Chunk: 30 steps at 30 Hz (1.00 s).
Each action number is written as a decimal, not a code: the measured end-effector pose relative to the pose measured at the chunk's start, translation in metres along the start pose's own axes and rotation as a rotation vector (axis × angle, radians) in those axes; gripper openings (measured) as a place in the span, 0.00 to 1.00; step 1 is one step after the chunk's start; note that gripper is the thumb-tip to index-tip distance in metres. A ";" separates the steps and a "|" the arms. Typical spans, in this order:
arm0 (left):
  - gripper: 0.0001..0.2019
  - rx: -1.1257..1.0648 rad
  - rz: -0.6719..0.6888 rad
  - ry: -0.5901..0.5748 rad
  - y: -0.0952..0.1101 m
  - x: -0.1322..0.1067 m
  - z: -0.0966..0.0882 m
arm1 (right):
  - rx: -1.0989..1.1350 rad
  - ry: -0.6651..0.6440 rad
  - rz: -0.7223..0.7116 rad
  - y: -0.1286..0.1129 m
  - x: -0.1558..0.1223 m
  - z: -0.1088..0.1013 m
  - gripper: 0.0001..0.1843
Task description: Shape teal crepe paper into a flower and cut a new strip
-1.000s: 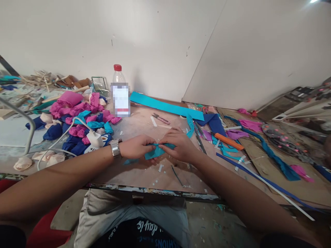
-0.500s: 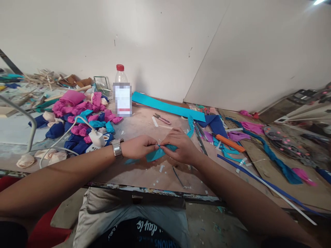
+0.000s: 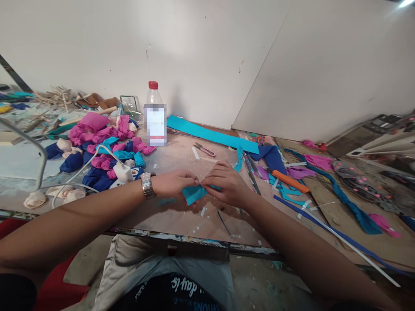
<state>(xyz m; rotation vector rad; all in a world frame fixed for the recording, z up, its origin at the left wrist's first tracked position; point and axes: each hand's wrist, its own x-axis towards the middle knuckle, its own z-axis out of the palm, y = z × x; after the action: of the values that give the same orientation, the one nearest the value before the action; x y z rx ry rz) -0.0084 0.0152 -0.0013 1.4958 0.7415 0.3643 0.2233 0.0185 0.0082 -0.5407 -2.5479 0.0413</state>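
Observation:
Between my two hands is a turquoise fabric strip point(image 3: 193, 195), held a little above the table. My left hand point(image 3: 175, 183), with a metal watch on the wrist, pinches the strip between thumb and forefinger. Touching it from the other side, my right hand point(image 3: 225, 183) also has its fingertips closed on the strip. A bit of turquoise shows below the right fingers; the exact grip point is partly hidden by the fingers. Behind the hands lie pink-handled thread snips point(image 3: 205, 150) and a long flat turquoise strip point(image 3: 212, 134).
At left, a heap of pink, blue and cream fabric pieces point(image 3: 94, 134) surrounds a white plug point(image 3: 123, 172) with its cable. A red-capped bottle point(image 3: 155, 116) stands near the wall. To the right lie an orange cutter point(image 3: 289, 180), a thin white stick point(image 3: 356, 250) and cardboard point(image 3: 333, 216).
The hanging end of the turquoise strip has tilted and shifted slightly between my fingers. Both hands stay pinched close together. The whole view has moved a little.

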 end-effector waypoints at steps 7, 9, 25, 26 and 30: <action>0.16 0.114 0.057 0.010 0.001 -0.001 -0.002 | 0.016 0.028 0.039 -0.001 0.000 0.000 0.05; 0.15 0.136 0.073 0.012 0.001 -0.001 -0.003 | 0.035 0.042 0.059 -0.002 0.000 0.000 0.05; 0.19 0.432 0.210 0.133 0.002 0.001 -0.001 | 0.037 0.031 0.147 -0.004 0.001 0.003 0.06; 0.18 0.463 0.223 0.156 0.001 0.001 0.000 | 0.040 0.029 0.161 -0.004 0.001 0.003 0.06; 0.15 0.587 0.263 0.232 0.001 -0.002 0.003 | 0.041 0.026 0.208 -0.004 0.000 0.005 0.05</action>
<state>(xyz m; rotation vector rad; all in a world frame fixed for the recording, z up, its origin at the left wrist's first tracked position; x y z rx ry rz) -0.0072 0.0117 0.0002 2.1410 0.8824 0.5574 0.2192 0.0150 0.0040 -0.7832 -2.4501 0.1595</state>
